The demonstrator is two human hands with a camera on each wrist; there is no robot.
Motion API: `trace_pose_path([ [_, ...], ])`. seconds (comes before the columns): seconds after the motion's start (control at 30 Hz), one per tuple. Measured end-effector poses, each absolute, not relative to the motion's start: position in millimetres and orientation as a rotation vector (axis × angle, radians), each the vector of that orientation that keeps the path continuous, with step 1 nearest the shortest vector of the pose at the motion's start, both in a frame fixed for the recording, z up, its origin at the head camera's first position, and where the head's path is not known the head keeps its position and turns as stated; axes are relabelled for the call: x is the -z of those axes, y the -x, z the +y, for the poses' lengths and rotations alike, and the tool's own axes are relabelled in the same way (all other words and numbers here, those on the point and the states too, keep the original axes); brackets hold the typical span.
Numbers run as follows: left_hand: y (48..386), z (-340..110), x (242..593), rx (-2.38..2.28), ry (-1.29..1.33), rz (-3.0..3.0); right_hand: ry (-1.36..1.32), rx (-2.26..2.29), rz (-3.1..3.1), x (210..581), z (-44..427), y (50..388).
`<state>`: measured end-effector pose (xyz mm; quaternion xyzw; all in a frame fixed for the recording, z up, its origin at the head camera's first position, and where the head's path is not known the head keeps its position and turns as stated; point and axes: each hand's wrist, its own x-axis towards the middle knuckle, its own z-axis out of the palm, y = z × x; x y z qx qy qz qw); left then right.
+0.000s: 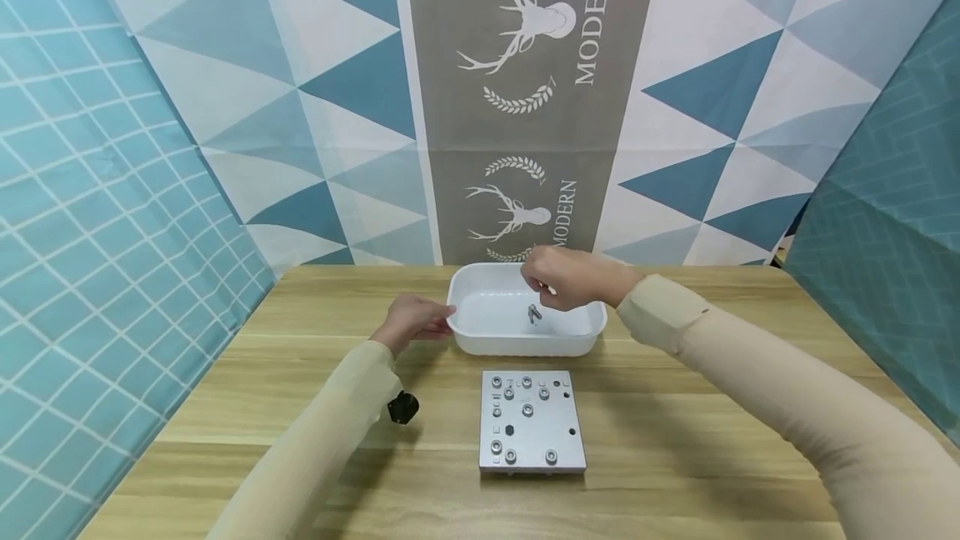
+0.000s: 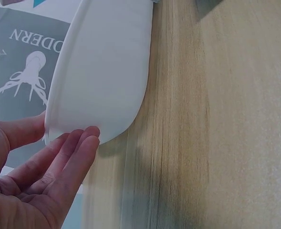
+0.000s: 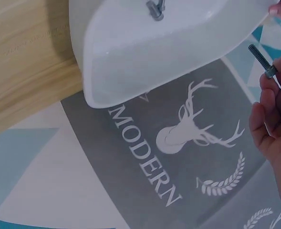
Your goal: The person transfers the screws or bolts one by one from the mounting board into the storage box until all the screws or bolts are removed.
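Behind the white tray and pinched screw, grey "MODERN" cloth.

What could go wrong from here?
1. The bolt may slip: the right hand holds it near its head, threads sticking out.
2. The left hand grips the tray at one end only, so a bump might swing it and roll the loose bolts inside.

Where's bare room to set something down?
Bare tabletop lies between the metal plate and right sleeve, and between left sleeve and tile-patterned cloth. Crowded: the white tray holding bolts, left hand at its rim, right hand above.
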<state>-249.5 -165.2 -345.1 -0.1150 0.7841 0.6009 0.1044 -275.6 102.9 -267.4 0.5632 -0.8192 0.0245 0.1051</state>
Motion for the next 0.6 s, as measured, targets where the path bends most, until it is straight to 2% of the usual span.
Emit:
trace_pose_path([
  [0.4, 252.4, -165.5, 350.5, -1.78, 0.351, 2.308, -1.625, -0.188, -2.467, 263.0, 101.7, 297.1],
  [0.6, 252.1, -165.5, 347.5, -1.775, 0.359, 2.314, -1.525, -0.173, -2.61, 262.6, 96.1, 304.6],
])
